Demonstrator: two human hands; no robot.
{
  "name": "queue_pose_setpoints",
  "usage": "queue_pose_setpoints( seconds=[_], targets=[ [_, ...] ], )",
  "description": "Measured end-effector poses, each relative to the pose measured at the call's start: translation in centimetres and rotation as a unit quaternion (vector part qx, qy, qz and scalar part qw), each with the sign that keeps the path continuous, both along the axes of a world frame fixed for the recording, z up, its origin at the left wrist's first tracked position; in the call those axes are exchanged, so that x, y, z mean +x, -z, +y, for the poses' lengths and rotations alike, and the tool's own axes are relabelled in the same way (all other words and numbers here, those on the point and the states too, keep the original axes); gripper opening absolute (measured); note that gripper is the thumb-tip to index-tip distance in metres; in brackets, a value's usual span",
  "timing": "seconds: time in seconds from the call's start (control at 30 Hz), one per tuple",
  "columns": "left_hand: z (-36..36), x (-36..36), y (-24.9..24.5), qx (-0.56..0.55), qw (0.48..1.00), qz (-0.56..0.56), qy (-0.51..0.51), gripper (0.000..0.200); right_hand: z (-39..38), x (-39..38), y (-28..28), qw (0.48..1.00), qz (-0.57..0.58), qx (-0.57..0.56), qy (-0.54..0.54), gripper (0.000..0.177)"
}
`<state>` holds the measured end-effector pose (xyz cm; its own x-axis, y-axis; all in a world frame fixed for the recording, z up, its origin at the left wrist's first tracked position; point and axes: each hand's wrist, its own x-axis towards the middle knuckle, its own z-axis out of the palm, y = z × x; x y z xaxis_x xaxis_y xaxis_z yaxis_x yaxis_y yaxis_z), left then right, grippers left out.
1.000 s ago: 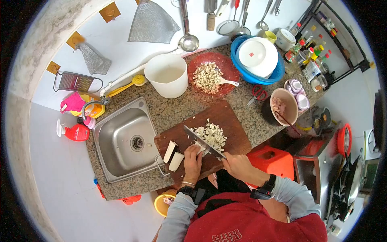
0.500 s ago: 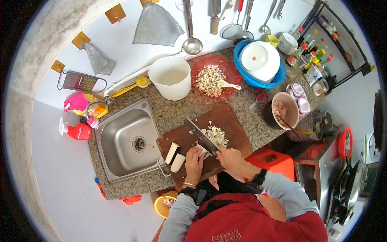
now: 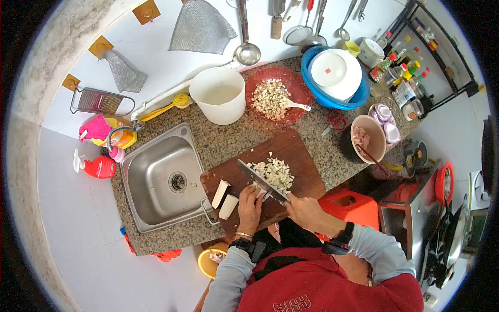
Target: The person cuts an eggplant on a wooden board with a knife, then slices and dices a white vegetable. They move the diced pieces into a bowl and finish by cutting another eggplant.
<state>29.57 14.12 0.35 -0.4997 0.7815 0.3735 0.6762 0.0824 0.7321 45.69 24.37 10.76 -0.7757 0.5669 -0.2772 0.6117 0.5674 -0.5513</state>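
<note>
My right hand (image 3: 307,212) grips the handle of a cleaver (image 3: 260,178), its blade slanting up and left across the wooden cutting board (image 3: 299,151). With bent fingers, my left hand (image 3: 250,210) presses a white vegetable piece (image 3: 264,194) against the board, close beside the blade; the fingers partly hide that piece. Beyond the blade lies a heap of chopped white vegetable (image 3: 278,174). Two larger white chunks rest on the board's left side, an upper chunk (image 3: 221,193) and a lower chunk (image 3: 228,207).
Left of the board is a steel sink (image 3: 140,190). Behind it stand a white bucket (image 3: 217,99), a red plate (image 3: 299,86) of diced food with a spoon, and a blue basin (image 3: 335,106). Red scissors (image 3: 338,120) and a bowl (image 3: 383,148) of meat lie to the right.
The cleaver and my right hand have shifted slightly down and right. More cut pieces lie along the blade's far side. The camera view has moved a little.
</note>
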Motion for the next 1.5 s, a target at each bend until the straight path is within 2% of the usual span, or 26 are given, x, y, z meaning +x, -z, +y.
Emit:
queue_pose_setpoints(
  seconds=[0.1, 0.27, 0.4, 0.53, 0.63, 0.87, 1.1, 1.27, 1.5],
  targets=[
    [0.1, 0.1, -0.3, -0.003, 1.000, 0.011, 0.004, 0.025, -0.2, -1.6, 0.8, 1.000, -0.017, -0.003, -0.004, 0.021],
    [0.0, 0.1, -0.2, -0.010, 1.000, 0.021, 0.010, 0.025, -0.2, -3.3, 2.2, 0.998, 0.052, 0.001, 0.017, 0.024],
    [-0.3, 0.3, -0.7, -0.014, 1.000, 0.007, 0.022, 0.032, 0.0, -3.1, 2.8, 0.999, 0.021, 0.012, 0.043, 0.025],
    [-0.7, 0.4, -1.5, -0.038, 0.998, 0.046, 0.028, 0.036, 0.5, -2.6, 2.4, 0.996, 0.059, 0.005, 0.066, 0.023],
    [-1.0, 0.4, 0.2, -0.065, 0.996, 0.054, 0.012, 0.045, 0.5, -1.6, 1.1, 0.996, 0.057, 0.000, 0.067, 0.024],
    [-0.7, 0.0, 0.0, -0.018, 0.999, 0.048, 0.010, 0.031, -0.4, 0.4, -0.8, 0.997, 0.066, 0.004, 0.042, 0.018],
    [-0.6, -0.2, -0.2, -0.024, 0.999, 0.039, 0.008, 0.030, -0.8, 0.6, 0.0, 0.999, 0.049, 0.004, 0.008, 0.018],
    [-0.5, -0.3, -0.1, -0.013, 0.999, 0.031, 0.013, 0.025, -0.9, 1.1, -0.6, 1.000, -0.006, 0.010, -0.014, 0.018],
    [-0.5, -0.3, -0.4, -0.018, 0.999, 0.026, 0.017, 0.025, -0.4, -1.5, 2.0, 1.000, 0.010, 0.002, -0.001, 0.019]
  ],
)
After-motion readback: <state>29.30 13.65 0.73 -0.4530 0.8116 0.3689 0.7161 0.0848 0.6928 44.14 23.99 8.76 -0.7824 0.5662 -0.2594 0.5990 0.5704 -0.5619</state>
